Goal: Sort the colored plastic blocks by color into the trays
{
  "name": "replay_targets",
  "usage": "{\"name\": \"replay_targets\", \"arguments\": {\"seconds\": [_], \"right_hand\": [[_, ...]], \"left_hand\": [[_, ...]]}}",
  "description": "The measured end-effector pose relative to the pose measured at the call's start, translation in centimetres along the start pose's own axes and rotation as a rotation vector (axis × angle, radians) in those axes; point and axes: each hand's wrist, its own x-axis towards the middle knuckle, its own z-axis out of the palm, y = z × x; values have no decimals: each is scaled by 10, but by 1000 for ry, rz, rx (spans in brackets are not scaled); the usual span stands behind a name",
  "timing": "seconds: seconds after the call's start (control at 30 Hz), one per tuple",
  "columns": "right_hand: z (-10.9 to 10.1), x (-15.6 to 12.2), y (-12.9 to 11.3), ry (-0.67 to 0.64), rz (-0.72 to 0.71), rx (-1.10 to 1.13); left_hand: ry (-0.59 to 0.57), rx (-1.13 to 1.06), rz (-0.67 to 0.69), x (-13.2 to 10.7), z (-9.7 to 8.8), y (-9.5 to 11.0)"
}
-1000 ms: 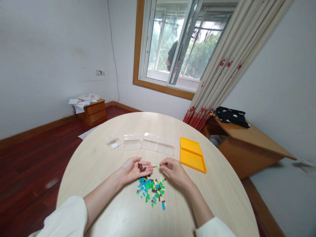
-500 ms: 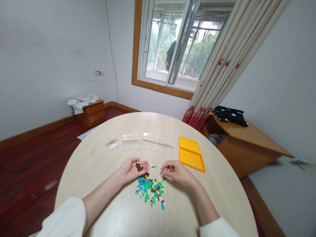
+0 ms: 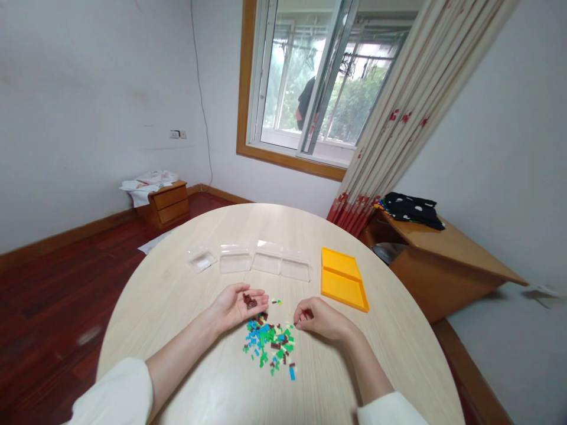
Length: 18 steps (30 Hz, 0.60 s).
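My left hand lies palm up on the round table, cupped around a few small brown bricks. Just below it a pile of small bricks, green, blue, brown and pale, is spread on the wood. My right hand rests at the pile's right edge with its fingers curled and pinched together at the tabletop; what they pinch is too small to make out. A few loose pieces lie between the two hands.
Several clear plastic trays stand in a row beyond the hands, with an orange tray to their right. A wooden desk with dark cloth is at the right, a small drawer unit on the floor at the left.
My right hand has drawn back from the left hand's fingertips and come down toward the right edge of the brick pile. The left hand has stayed palm up with the brown bricks.
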Motion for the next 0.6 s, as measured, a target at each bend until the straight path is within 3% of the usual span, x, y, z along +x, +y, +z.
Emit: {"name": "replay_targets", "arguments": {"seconds": [0.1,0.27,0.37,0.47,0.6], "right_hand": [[0,1,-6,81,-23,38],[13,9,-35,408,-195,102],[25,17,-45,438,-258,97],[34,26,-38,496,-268,96],[38,35,-15,558,-231,-19]], "left_hand": [[6,95,-11,-2,2,0],[-60,161,-56,-5,5,-5],[-108,175,-83,-5,5,-9],[-92,171,-68,-5,5,-10],[45,100,33,-4,7,-6]]}}
